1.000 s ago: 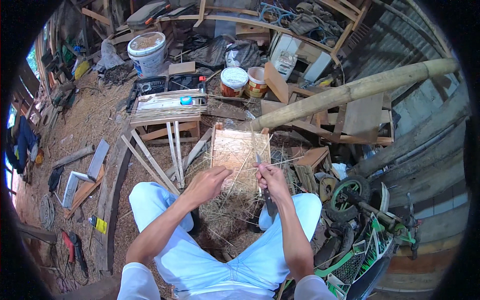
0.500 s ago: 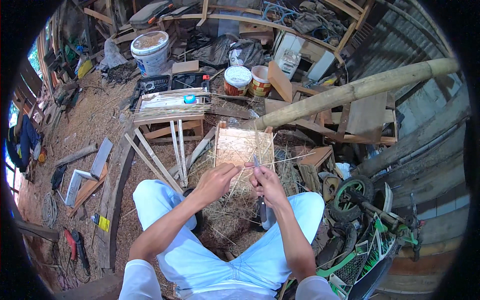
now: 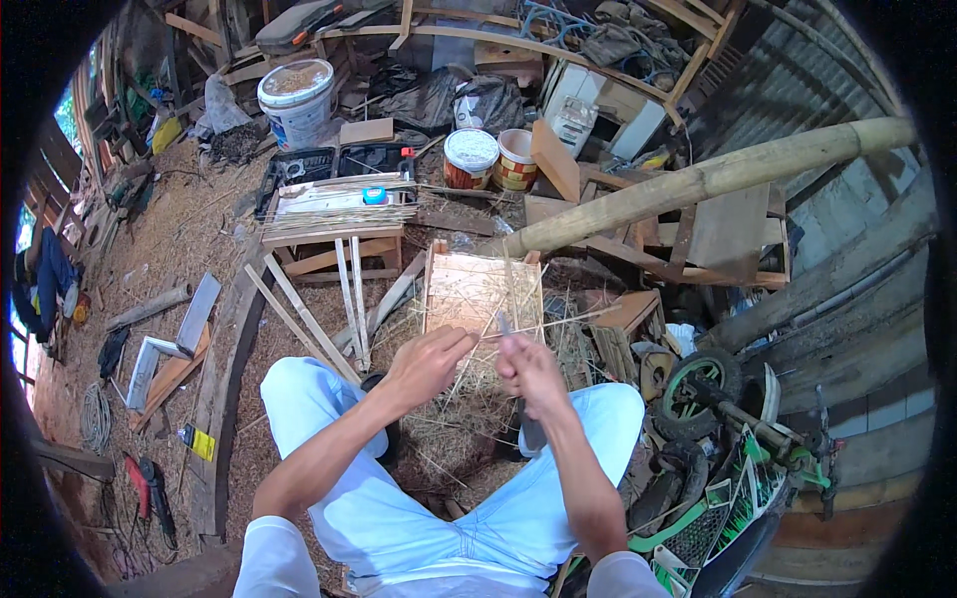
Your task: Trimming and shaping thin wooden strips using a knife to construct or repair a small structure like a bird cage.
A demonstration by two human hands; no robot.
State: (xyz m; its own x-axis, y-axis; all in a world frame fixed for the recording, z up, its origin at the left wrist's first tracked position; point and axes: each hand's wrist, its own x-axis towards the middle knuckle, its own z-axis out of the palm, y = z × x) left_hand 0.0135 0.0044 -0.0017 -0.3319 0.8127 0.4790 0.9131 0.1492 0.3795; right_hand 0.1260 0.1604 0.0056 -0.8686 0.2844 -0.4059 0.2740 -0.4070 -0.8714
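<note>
A thin bamboo strip (image 3: 576,319) lies crosswise in front of me, its free end pointing right. My left hand (image 3: 431,361) is closed, pinching the strip's left part between thumb and fingers. My right hand (image 3: 535,375) is wrapped round a knife, its blade (image 3: 505,323) sticking up above the fist beside the strip. The dark knife handle (image 3: 530,431) comes out below that fist. Whether the blade touches the strip I cannot tell. Beneath both hands, fine bamboo shavings (image 3: 449,424) are heaped against a low wooden stand (image 3: 469,284).
Ahead on the left, a small bench (image 3: 329,234) carries many thin strips and a blue tape measure (image 3: 375,195). A thick bamboo pole (image 3: 698,189) slants in from the right. Two small buckets (image 3: 471,157) stand beyond. At right lies a green-rimmed wheel (image 3: 693,394) with bike parts.
My right hand has shifted slightly right and toward me, and the knife leans a little more to the left. My left hand keeps its pinch on the strip.
</note>
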